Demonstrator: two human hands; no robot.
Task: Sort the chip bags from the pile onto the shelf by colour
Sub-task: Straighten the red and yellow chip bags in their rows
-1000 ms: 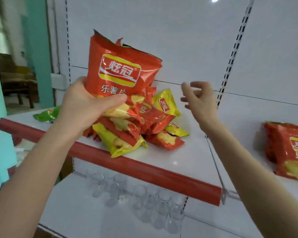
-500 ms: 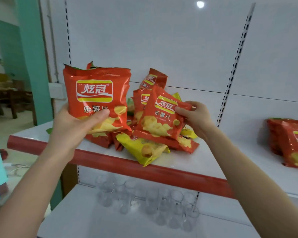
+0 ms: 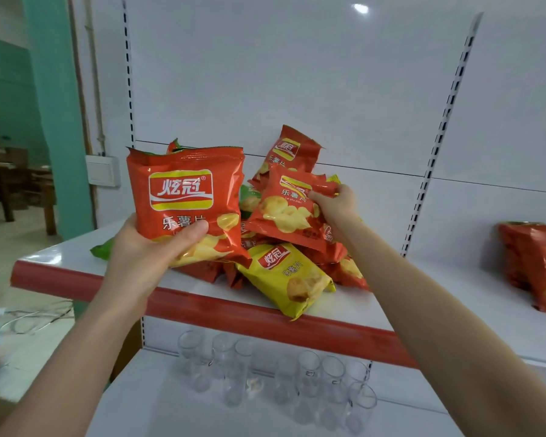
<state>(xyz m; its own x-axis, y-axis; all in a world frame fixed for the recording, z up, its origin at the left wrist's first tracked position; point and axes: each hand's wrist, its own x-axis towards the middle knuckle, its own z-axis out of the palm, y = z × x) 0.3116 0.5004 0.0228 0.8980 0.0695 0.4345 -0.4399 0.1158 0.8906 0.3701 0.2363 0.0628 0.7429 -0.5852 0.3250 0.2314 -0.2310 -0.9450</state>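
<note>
Left hand (image 3: 145, 263) fingers gripping upright red bag (image 3: 186, 203), right hand (image 3: 336, 209) pinching smaller red bag (image 3: 284, 212)

We record the left hand (image 3: 145, 257) gripping a large red chip bag (image 3: 186, 197) upright by its lower part, thumb across the front, above the near left of the shelf (image 3: 360, 307). The right hand (image 3: 334, 206) pinches a smaller red bag (image 3: 284, 212) at its top right corner and holds it tilted over the pile (image 3: 344, 266). In the pile, a yellow bag (image 3: 284, 275) lies nearest the red front strip (image 3: 234, 313). A leaning red bag (image 3: 292, 152) rests against the white back panel (image 3: 297, 74). A green bag (image 3: 103, 249) shows at the far left, partly hidden. Well to the right, grouped red bags (image 3: 539, 263) stand on the shelf. Clear glasses (image 3: 275, 373) stand on the lower shelf (image 3: 171, 414).
</note>
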